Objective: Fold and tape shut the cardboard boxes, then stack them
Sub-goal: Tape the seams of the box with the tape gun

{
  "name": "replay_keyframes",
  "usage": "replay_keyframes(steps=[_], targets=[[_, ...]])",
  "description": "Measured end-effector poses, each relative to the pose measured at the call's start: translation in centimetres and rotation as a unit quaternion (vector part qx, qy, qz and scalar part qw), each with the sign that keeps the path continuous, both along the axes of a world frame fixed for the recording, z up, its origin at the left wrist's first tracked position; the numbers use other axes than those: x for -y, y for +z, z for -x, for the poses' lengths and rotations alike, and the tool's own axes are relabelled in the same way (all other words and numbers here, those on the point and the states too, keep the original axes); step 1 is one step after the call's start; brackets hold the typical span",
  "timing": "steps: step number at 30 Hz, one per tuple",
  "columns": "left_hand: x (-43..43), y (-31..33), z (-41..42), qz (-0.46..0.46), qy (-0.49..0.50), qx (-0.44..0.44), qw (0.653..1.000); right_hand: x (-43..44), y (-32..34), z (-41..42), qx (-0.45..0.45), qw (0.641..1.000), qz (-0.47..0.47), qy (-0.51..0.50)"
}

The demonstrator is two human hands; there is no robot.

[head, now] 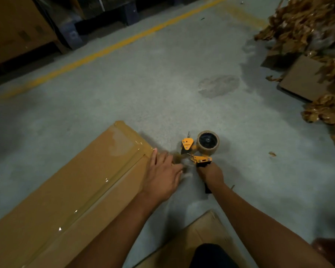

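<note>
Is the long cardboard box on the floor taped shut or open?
Taped shut: a glossy tape strip covers the visible centre seam of the cardboard box; the right hand holds the tape dispenser.

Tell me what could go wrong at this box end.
1. The left hand rests at the end of the box, fingers close to the head of the dispenser that the right hand grips; a slip could nick them.
2. Past the box end the tape looks blurred, perhaps bunched; it may tear unevenly or stick to itself.

Dim warehouse light, glare streaks on tape (pixel 104 180), blurred edges, wide-angle bending, dark corners
</note>
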State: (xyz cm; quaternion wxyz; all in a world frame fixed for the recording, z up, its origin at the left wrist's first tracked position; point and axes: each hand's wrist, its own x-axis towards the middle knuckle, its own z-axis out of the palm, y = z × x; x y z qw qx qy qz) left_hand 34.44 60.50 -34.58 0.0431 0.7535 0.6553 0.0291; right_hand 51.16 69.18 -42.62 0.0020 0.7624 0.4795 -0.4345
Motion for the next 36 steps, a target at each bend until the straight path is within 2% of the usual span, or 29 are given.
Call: replay_keyframes(steps=[1, 3, 6, 8, 10, 12, 14, 16, 21, 25, 28, 31, 34, 36], targets=[[0.0, 0.1, -0.1, 0.008, -0.009, -0.001, 1.000, 0.5, 1.4, 0.5, 0.015, 0.999, -0.015, -0.028], [-0.1, 0.2, 0.0, 0.023, -0.029, 0.006, 0.999, 1.1, 2.8, 1.8, -0.002, 0.993, -0.104, -0.055], [-0.2, 0.6, 1.1, 0.041, -0.039, 0.085, 0.995, 2.5, 5.7, 4.4, -0.108, 0.953, -0.267, -0.090], [-0.5, 1.2, 2.4, 0.036, -0.028, 0.161, 0.986, 3.4, 8.5, 6.6, -0.200, 0.931, -0.299, -0.063], [-1.0, 1.6, 4.6, -0.013, 0.007, 0.156, 0.988, 4.1, 9.7, 9.0, -0.230, 0.927, -0.294, 0.027], [-1.7, 2.0, 7.3, 0.005, 0.056, 0.106, 0.993, 5.0, 9.9, 10.8, -0.143, 0.933, -0.295, 0.147], [-2.2, 2.0, 9.7, 0.064, 0.055, 0.052, 0.995, 5.6, 9.5, 11.2, -0.009, 0.915, -0.319, 0.245], [-3.0, 1.8, 11.4, 0.085, 0.045, 0.009, 0.995, 5.7, 9.0, 10.8, 0.033, 0.895, -0.329, 0.298], [-6.1, 1.3, 15.3, 0.094, 0.117, -0.009, 0.989, 3.4, 9.6, 9.5, -0.005, 0.895, -0.242, 0.375], [-6.8, 0.8, 15.5, 0.042, 0.116, -0.037, 0.992, 2.0, 9.8, 10.4, -0.009, 0.899, -0.162, 0.406], [-7.9, 0.8, 15.7, 0.032, 0.123, -0.014, 0.992, 1.3, 9.7, 13.7, -0.010, 0.904, -0.201, 0.376], [-8.6, 0.4, 16.4, 0.011, 0.144, -0.003, 0.990, 1.6, 9.0, 15.4, -0.002, 0.883, -0.247, 0.398], [-8.0, -0.5, 15.3, -0.056, 0.222, 0.004, 0.973, 1.2, 8.3, 14.2, -0.078, 0.835, -0.282, 0.466], [-7.5, -0.6, 14.4, -0.057, 0.300, 0.005, 0.952, 0.5, 8.4, 13.6, -0.136, 0.830, -0.252, 0.479]])
